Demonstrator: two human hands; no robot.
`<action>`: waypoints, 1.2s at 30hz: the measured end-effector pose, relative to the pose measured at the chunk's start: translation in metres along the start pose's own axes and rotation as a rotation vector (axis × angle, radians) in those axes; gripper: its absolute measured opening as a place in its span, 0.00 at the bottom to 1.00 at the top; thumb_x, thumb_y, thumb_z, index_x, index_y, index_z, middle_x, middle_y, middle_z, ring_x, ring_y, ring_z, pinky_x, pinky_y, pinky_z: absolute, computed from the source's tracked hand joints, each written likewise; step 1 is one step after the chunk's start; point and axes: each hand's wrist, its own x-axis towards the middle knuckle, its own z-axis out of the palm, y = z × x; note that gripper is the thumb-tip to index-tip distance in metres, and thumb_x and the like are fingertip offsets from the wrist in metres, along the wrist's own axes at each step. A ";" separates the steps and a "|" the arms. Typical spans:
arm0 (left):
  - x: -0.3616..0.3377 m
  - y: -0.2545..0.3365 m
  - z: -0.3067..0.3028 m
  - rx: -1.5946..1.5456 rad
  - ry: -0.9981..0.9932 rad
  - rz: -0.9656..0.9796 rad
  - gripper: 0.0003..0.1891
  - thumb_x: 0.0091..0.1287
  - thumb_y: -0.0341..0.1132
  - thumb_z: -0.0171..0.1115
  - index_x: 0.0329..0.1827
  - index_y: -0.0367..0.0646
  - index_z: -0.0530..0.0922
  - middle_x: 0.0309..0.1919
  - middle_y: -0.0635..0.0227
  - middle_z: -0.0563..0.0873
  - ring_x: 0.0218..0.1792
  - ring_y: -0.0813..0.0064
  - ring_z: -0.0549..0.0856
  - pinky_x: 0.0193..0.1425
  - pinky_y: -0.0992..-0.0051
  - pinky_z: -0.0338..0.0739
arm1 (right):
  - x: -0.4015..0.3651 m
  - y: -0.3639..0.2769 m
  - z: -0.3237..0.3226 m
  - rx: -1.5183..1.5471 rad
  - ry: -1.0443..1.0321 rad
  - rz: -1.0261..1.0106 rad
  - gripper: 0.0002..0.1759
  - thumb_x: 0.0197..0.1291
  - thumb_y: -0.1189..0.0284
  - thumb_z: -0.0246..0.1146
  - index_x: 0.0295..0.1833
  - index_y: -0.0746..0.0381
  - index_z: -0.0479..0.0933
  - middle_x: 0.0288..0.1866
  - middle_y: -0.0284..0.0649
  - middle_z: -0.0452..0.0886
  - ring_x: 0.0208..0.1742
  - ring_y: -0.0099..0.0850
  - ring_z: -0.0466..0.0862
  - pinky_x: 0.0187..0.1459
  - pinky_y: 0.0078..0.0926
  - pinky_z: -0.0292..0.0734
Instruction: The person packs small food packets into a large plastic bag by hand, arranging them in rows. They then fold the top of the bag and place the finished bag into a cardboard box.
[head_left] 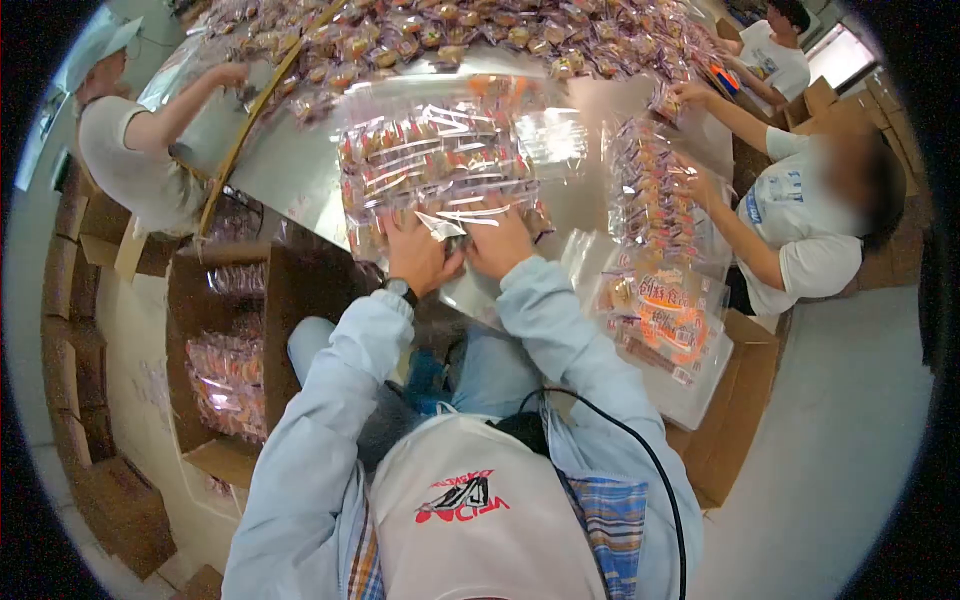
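Observation:
A large transparent plastic bag [430,165] lies on the metal table, holding rows of small individually wrapped snacks. At the bag's near edge, my left hand [418,252], with a dark watch on the wrist, grips the plastic with bent fingers. My right hand [500,242] is close beside it, its fingers also closed on that same edge. Shiny film partly covers the fingertips of both hands. Right of the bag, another row of wrapped snacks [655,190] lies near a co-worker's hands. A stack of printed plastic bags [660,310] with orange lettering sits nearer to me.
Loose wrapped snacks [430,40] are heaped across the far side of the metal table [300,180]. An open cardboard box [220,400] with packed bags stands at my left; another box [735,410] is at right. Co-workers [800,210] stand on both sides. A yellowish bar [262,110] crosses the left side.

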 end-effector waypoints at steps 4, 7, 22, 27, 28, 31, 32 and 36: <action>0.010 0.006 0.009 -0.077 0.030 -0.096 0.36 0.69 0.59 0.64 0.78 0.56 0.71 0.71 0.69 0.78 0.75 0.50 0.69 0.72 0.23 0.54 | -0.004 0.014 -0.006 -0.070 -0.024 0.046 0.34 0.50 0.67 0.74 0.66 0.61 0.77 0.67 0.44 0.78 0.72 0.43 0.74 0.73 0.47 0.68; 0.006 0.005 0.006 -0.033 0.016 -0.076 0.34 0.69 0.55 0.65 0.78 0.59 0.72 0.71 0.70 0.79 0.75 0.51 0.68 0.73 0.23 0.53 | -0.008 0.018 0.004 -0.071 0.080 0.019 0.32 0.54 0.64 0.74 0.65 0.62 0.78 0.65 0.43 0.80 0.71 0.43 0.75 0.71 0.46 0.68; 0.015 0.014 0.026 0.032 0.085 -0.142 0.27 0.69 0.50 0.65 0.71 0.60 0.78 0.70 0.66 0.80 0.73 0.48 0.70 0.74 0.23 0.53 | -0.017 0.011 0.002 0.010 0.160 -0.004 0.24 0.59 0.70 0.69 0.62 0.61 0.81 0.66 0.45 0.83 0.67 0.45 0.81 0.66 0.47 0.76; 0.012 0.010 0.023 -0.045 0.110 -0.077 0.31 0.66 0.41 0.66 0.75 0.52 0.74 0.68 0.64 0.81 0.71 0.51 0.75 0.75 0.28 0.56 | -0.069 0.031 -0.042 0.171 0.226 -0.084 0.25 0.54 0.77 0.71 0.60 0.62 0.79 0.63 0.51 0.83 0.64 0.47 0.82 0.64 0.41 0.78; 0.011 0.011 0.020 -0.071 0.133 -0.071 0.32 0.65 0.40 0.66 0.75 0.51 0.74 0.68 0.64 0.81 0.71 0.52 0.75 0.77 0.30 0.56 | -0.076 0.037 -0.052 0.155 0.276 -0.041 0.27 0.54 0.77 0.71 0.61 0.63 0.79 0.62 0.51 0.83 0.63 0.48 0.83 0.64 0.40 0.78; 0.011 0.013 0.029 -0.090 0.182 0.053 0.32 0.64 0.38 0.67 0.74 0.52 0.74 0.71 0.64 0.79 0.74 0.52 0.73 0.78 0.35 0.58 | -0.074 0.055 -0.070 0.144 0.406 0.301 0.32 0.55 0.77 0.72 0.68 0.64 0.77 0.60 0.52 0.84 0.60 0.50 0.84 0.66 0.40 0.77; 0.013 0.014 0.035 -0.088 0.199 0.113 0.31 0.64 0.38 0.67 0.73 0.53 0.75 0.72 0.63 0.78 0.75 0.52 0.72 0.78 0.37 0.58 | -0.079 0.068 -0.059 0.228 0.349 0.312 0.33 0.56 0.77 0.72 0.69 0.65 0.76 0.60 0.52 0.84 0.60 0.51 0.84 0.65 0.40 0.78; 0.015 0.032 0.020 -0.017 0.169 0.043 0.36 0.66 0.34 0.64 0.80 0.52 0.68 0.72 0.67 0.77 0.73 0.60 0.76 0.81 0.39 0.57 | -0.087 0.101 -0.010 0.701 0.103 0.459 0.38 0.62 0.80 0.70 0.78 0.65 0.68 0.66 0.52 0.81 0.66 0.44 0.83 0.66 0.37 0.78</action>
